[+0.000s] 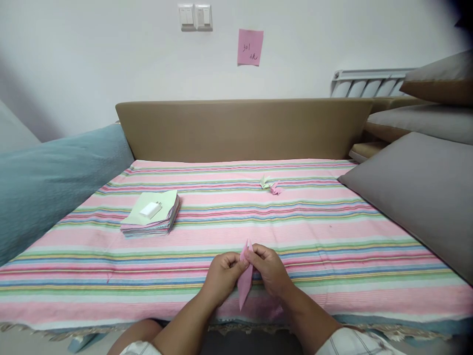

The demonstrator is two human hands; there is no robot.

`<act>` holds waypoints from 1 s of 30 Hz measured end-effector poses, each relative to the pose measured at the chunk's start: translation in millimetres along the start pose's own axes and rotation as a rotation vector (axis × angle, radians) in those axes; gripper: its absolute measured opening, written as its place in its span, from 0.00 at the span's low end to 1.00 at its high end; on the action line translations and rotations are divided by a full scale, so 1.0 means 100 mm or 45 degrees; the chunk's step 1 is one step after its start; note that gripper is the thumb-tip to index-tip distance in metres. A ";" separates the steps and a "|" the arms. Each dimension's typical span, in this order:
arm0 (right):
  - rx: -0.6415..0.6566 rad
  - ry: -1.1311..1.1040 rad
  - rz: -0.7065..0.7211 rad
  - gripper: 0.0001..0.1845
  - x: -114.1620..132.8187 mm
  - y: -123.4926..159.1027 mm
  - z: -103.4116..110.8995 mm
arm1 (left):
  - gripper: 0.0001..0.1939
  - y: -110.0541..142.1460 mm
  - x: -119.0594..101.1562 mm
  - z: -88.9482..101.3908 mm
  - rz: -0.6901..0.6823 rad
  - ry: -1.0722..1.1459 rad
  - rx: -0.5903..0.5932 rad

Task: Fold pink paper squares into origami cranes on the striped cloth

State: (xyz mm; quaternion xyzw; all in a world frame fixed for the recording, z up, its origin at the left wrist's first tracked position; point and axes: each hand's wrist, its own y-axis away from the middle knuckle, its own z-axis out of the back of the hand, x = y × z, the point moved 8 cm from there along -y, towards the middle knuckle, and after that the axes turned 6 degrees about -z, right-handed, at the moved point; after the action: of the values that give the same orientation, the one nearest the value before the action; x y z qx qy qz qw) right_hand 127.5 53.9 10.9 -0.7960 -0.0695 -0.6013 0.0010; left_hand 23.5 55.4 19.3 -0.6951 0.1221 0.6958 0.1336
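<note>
Between my two hands is a piece of folded pink origami paper (244, 286), long and narrow, with one point toward me and a split tip at the far end. My left hand (224, 276) pinches its left side between thumb and fingers. From the right, my right hand (269, 268) grips the upper part, its thumb lying close to the left thumb. Both hands are just above the striped cloth (207, 241) near its front edge. Farther back lie a pale green folded paper crane (265, 183) and a pink folded paper crane (275, 189), side by side.
A stack of coloured paper (168, 224) lies at the left with a white plug-like adapter (150, 210) on top. Grey cushions (417, 197) rise on the right. A blue-covered armrest (66, 177) bounds the left, a brown backrest (244, 130) the far side.
</note>
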 end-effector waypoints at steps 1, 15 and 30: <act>-0.005 0.015 0.006 0.16 0.00 0.00 0.01 | 0.17 0.00 -0.01 0.00 -0.016 -0.043 0.007; -0.085 -0.094 -0.094 0.18 -0.06 -0.01 0.07 | 0.19 0.02 -0.02 -0.07 -0.015 -0.375 0.044; -0.120 -0.173 -0.103 0.21 -0.09 0.00 0.05 | 0.23 0.03 -0.01 -0.11 0.005 -0.116 0.028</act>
State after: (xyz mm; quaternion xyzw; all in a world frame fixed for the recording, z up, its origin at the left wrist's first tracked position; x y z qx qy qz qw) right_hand 130.1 53.6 0.4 -0.8307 -0.0730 -0.5480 -0.0655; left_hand 32.8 49.0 19.8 -0.6609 0.1249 0.7255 0.1454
